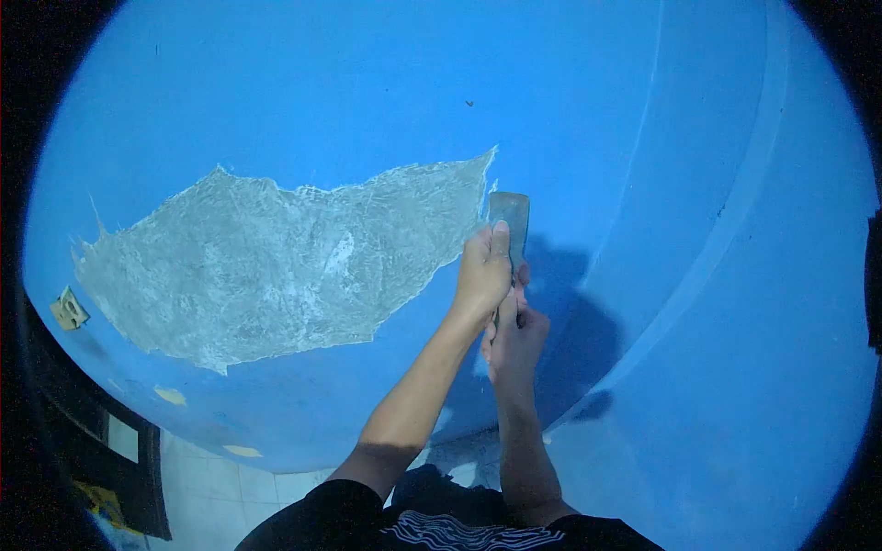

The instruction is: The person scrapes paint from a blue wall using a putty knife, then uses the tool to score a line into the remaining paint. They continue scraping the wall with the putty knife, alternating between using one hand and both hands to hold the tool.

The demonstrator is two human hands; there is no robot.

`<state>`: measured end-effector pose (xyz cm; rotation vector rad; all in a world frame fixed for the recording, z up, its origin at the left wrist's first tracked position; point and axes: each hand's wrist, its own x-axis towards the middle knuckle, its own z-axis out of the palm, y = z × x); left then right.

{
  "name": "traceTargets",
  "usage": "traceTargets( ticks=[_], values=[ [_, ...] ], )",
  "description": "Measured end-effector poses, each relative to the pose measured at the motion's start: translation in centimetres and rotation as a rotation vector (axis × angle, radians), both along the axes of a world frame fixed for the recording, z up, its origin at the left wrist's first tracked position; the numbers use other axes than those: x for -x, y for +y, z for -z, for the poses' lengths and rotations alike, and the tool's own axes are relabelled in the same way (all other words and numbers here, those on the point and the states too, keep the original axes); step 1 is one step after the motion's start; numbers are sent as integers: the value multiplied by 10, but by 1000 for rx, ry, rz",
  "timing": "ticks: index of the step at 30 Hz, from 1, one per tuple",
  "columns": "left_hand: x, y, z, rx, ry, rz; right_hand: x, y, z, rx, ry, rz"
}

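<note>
Both hands are on a scraper (516, 209) with a flat, wide grey blade, held upright close against the blue wall (570, 110). My left hand (484, 275) is closed around the lower blade, its thumb pressed flat along the blade's face. Below it, my right hand (519, 342) wraps the handle, which is mostly hidden by the fingers. Just left of the blade lies the right edge of a large bare grey patch (276, 266), where the blue paint is gone. Its border is ragged and whitish, with a pointed tip above the scraper.
A wall socket (69, 309) sticks out at the left. Small pale chipped spots (171, 396) mark the lower wall. Dark furniture (83, 413) stands at lower left over a white tiled floor (207, 482). The wall bends at a corner on the right.
</note>
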<state>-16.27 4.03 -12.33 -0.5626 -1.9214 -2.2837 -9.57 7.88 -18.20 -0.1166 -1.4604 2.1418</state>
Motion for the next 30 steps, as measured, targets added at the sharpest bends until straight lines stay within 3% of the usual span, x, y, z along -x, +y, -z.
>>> traceTargets(
  ticks=[8,11,15,17,18,25,28,30],
  values=[
    [9,7,0,-2,3,-39,-2,2,0,37,-16,-11],
    [5,15,-7,-120,-39,-14,10,12,2,-37,13,49],
    [1,5,-8,-237,-132,174,-1,7,-9,5,41,12],
    [5,3,-16,-394,-319,446,7,10,-8,-15,38,23],
    [8,4,-19,-361,-355,465,7,11,-9,-18,39,22],
    [2,6,-14,-349,-464,432,20,17,3,-52,71,37],
    [5,13,-17,-355,-331,414,10,17,-5,-86,101,44],
    [-4,11,-12,-417,-444,399,5,19,-7,-61,105,27]
  ],
)
